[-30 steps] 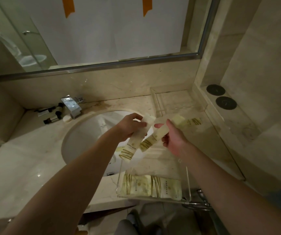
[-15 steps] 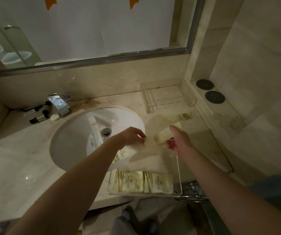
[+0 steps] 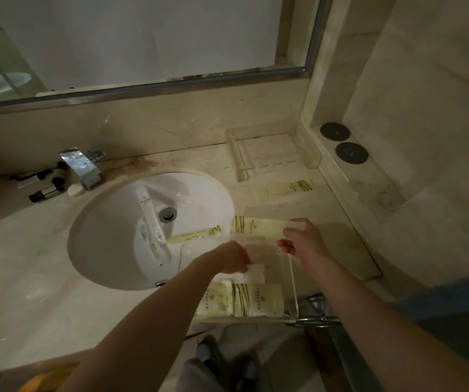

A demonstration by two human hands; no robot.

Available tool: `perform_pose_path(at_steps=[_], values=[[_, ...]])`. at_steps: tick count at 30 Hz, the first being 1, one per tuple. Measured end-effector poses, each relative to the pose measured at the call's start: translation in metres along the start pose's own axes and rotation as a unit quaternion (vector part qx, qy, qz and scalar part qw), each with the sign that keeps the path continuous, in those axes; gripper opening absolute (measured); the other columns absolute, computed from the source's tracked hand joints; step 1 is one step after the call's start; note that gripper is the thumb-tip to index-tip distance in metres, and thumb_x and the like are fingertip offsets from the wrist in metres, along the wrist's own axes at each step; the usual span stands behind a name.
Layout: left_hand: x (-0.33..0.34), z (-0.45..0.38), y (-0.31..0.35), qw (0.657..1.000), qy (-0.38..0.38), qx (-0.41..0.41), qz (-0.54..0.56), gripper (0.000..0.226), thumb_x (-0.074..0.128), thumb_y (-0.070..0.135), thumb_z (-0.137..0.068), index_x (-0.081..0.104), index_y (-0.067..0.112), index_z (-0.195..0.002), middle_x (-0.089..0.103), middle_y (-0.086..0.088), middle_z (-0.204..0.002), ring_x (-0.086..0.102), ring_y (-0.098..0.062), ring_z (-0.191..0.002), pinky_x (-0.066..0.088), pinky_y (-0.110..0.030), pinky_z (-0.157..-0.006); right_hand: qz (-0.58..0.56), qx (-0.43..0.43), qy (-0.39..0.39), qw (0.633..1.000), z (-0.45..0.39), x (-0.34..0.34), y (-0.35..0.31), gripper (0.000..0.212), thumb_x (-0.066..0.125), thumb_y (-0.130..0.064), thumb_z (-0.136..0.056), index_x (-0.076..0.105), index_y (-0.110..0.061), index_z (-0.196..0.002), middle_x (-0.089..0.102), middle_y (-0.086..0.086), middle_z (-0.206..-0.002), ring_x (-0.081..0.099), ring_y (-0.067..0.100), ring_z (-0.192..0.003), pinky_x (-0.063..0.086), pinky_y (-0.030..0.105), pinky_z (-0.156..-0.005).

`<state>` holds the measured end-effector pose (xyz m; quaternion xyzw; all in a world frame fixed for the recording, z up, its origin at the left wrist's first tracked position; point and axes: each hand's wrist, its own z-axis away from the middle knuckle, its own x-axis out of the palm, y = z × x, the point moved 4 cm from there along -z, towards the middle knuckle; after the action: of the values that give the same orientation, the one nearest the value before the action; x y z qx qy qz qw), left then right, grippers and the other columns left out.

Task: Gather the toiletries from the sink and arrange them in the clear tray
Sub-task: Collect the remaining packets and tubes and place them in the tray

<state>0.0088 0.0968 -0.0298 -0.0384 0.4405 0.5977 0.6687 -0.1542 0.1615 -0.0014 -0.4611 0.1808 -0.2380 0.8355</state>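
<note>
Black bottles [image 3: 47,182] beside chrome faucet [image 3: 82,170]

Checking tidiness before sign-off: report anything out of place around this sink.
A long white packet lies in the sink basin, beside the drain. One yellow packet lies loose on the counter, outside the clear tray.

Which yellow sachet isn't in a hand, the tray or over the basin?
The pale yellow striped sachet lying alone on the marble counter, just in front of the empty clear acrylic holder.
</note>
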Motion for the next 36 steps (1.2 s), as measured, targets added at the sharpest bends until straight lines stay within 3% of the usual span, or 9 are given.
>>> perform_pose_path(at_steps=[4, 8, 13, 15, 18, 22, 25, 28, 36], values=[[-0.004, -0.001, -0.005, 0.999, 0.04, 0.003, 0.01, 0.029, 0.07, 0.01, -0.081, 0.072, 0.013, -0.109, 0.067, -0.007, -0.117, 0.061, -0.023, -0.109, 0.045, -0.027, -0.097, 0.011, 0.016, -0.015, 1.0, 0.0, 0.006, 0.005, 0.021, 0.05, 0.002, -0.089, 0.053, -0.008, -0.107, 0.063, 0.019, -0.092, 0.063, 0.024, -0.062, 0.05, 0.031, -0.054], [-0.03, 0.007, -0.012, 0.991, 0.136, -0.009, 0.008, 0.026, 0.055, 0.005, -0.083, 0.073, 0.01, -0.101, 0.069, -0.008, -0.109, 0.064, -0.025, -0.104, 0.052, -0.03, -0.093, 0.027, 0.02, -0.011, 0.999, 0.001, 0.015, 0.006, 0.018, 0.048, -0.002, -0.09, 0.054, -0.008, -0.106, 0.062, 0.015, -0.087, 0.06, 0.022, -0.057, 0.047, 0.029, -0.049], [-0.064, 0.026, -0.038, 0.964, 0.249, -0.075, 0.06, 0.01, 0.058, 0.014, -0.082, 0.061, 0.016, -0.09, 0.065, -0.004, -0.09, 0.062, -0.022, -0.082, 0.056, -0.034, -0.073, 0.071, 0.035, -0.035, 0.996, 0.006, 0.032, 0.006, 0.014, 0.046, -0.007, -0.09, 0.056, -0.007, -0.099, 0.06, 0.012, -0.083, 0.059, 0.021, -0.058, 0.041, 0.026, -0.047], [-0.07, 0.031, -0.047, 0.965, 0.241, -0.079, 0.072, 0.013, 0.061, 0.011, -0.079, 0.061, 0.016, -0.091, 0.065, -0.004, -0.092, 0.061, -0.018, -0.078, 0.054, -0.029, -0.069, 0.102, 0.075, -0.072, 0.989, 0.007, 0.043, 0.011, 0.012, 0.046, -0.007, -0.09, 0.057, -0.007, -0.096, 0.06, 0.012, -0.086, 0.061, 0.021, -0.058, 0.041, 0.026, -0.047], [-0.068, 0.038, -0.056, 0.976, 0.205, -0.062, 0.042, 0.019, 0.061, 0.005, -0.078, 0.068, 0.015, -0.093, 0.069, -0.005, -0.1, 0.062, -0.019, -0.093, 0.049, -0.024, -0.079, 0.159, 0.112, -0.131, 0.972, 0.012, 0.062, 0.022, 0.01, 0.048, -0.006, -0.092, 0.057, -0.007, -0.096, 0.062, 0.015, -0.093, 0.065, 0.021, -0.059, 0.044, 0.026, -0.044], [-0.056, 0.042, -0.064, 0.983, 0.17, -0.039, 0.048, 0.02, 0.065, 0.006, -0.079, 0.073, 0.018, -0.094, 0.072, -0.003, -0.1, 0.064, -0.015, -0.094, 0.049, -0.02, -0.083, 0.264, 0.095, -0.147, 0.949, 0.013, 0.07, 0.034, 0.01, 0.049, -0.008, -0.09, 0.058, -0.012, -0.093, 0.063, 0.011, -0.099, 0.066, 0.021, -0.062, 0.051, 0.027, -0.05], [-0.046, 0.04, -0.063, 0.989, 0.141, -0.023, 0.029, 0.023, 0.066, 0.009, -0.08, 0.073, 0.017, -0.1, 0.072, -0.003, -0.106, 0.064, -0.016, -0.099, 0.049, -0.023, -0.088, 0.43, 0.008, -0.155, 0.889, 0.011, 0.072, 0.036, 0.009, 0.051, -0.015, -0.087, 0.056, -0.022, -0.089, 0.062, 0.004, -0.097, 0.065, 0.023, -0.078, 0.055, 0.036, -0.071], [-0.036, 0.037, -0.058, 0.995, 0.099, -0.003, -0.012, 0.029, 0.066, 0.01, -0.082, 0.07, 0.015, -0.11, 0.069, -0.004, -0.115, 0.061, -0.02, -0.109, 0.046, -0.03, -0.099, 0.568, -0.065, -0.13, 0.81, 0.014, 0.076, 0.035, 0.026, 0.052, -0.021, -0.086, 0.067, -0.022, -0.108, 0.066, 0.002, -0.111, 0.063, 0.022, -0.096, 0.051, 0.032, -0.08], [-0.022, 0.031, -0.057, 0.995, 0.072, -0.009, -0.066, 0.024, 0.063, 0.011, -0.085, 0.069, 0.016, -0.108, 0.066, -0.006, -0.117, 0.062, -0.021, -0.106, 0.054, -0.034, -0.092, 0.64, -0.175, -0.127, 0.737, 0.029, 0.08, 0.038, 0.039, 0.05, -0.013, -0.084, 0.048, -0.021, -0.122, 0.044, 0.008, -0.125, 0.045, 0.028, -0.112, 0.044, 0.038, -0.08]])
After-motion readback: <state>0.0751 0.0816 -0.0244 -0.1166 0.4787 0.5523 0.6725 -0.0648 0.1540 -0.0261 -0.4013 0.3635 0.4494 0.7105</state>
